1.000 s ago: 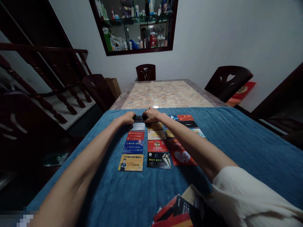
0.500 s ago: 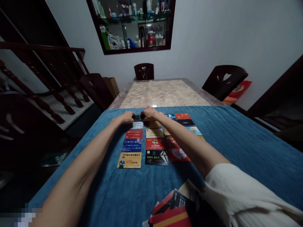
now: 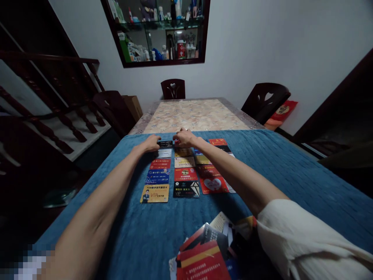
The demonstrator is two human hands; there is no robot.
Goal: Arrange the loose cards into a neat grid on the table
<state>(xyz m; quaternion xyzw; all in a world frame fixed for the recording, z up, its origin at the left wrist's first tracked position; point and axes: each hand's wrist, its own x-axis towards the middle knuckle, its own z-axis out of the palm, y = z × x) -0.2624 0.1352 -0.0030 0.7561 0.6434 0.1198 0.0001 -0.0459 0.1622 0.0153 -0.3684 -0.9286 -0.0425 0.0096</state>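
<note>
Rows of plastic cards lie in columns on the blue cloth (image 3: 122,217). My left hand (image 3: 150,143) is at the far end of the left column, its thumb and finger apart at the left edge of a black card (image 3: 166,144). That card lies flat above a silver-white card (image 3: 163,153). My right hand (image 3: 184,138) is over the far end of the second column, fingers bent and apart, partly covering the cards there. Just below it is a gold card (image 3: 186,152). My right forearm hides part of the right-hand columns.
A loose pile of cards with a red one (image 3: 202,262) on top lies at the near edge, beside my right sleeve (image 3: 305,241). Past the cloth is a patterned tabletop (image 3: 192,114). Dark chairs (image 3: 173,89) stand around it, and a banister (image 3: 58,112) runs along the left.
Both hands have moved apart from the black card's ends, leaving more of it showing. The whole view has shifted slightly, with the cards now a little further left.
</note>
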